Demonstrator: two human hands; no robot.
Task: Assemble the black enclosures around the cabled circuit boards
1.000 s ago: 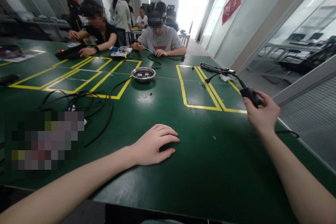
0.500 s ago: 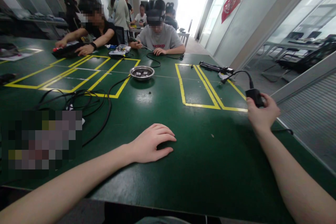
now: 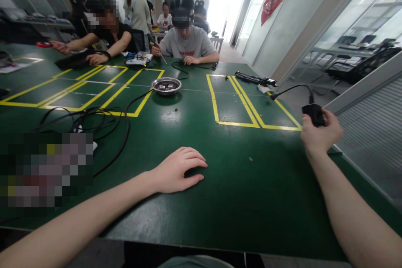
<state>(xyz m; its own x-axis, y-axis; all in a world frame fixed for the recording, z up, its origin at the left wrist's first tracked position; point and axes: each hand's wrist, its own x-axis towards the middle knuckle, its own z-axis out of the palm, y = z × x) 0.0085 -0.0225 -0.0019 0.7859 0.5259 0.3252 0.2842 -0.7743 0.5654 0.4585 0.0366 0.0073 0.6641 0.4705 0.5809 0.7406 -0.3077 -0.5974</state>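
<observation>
My left hand (image 3: 179,171) rests palm down on the green table (image 3: 232,192), fingers apart and slightly bent, holding nothing. Over the table's right side, my right hand (image 3: 323,136) is closed around a black, box-shaped power adapter (image 3: 314,114). A black cord (image 3: 293,86) arches out of the adapter's top and runs left to a dark plug end near a small white piece (image 3: 264,88). Part of the adapter is hidden by my fingers.
A metal bowl (image 3: 166,86) holds small metal parts. Coiled black cables (image 3: 94,121) lie at left beside a blurred-out area. A black folded stand-like object (image 3: 256,78) lies at back right. Yellow tape (image 3: 238,124) marks the table. Two co-workers sit across, one holding a screwdriver-like tool (image 3: 161,52).
My right hand has shifted slightly right with the adapter. The left hand stays on the table. A co-worker at left has lifted a red-handled object away from a black item.
</observation>
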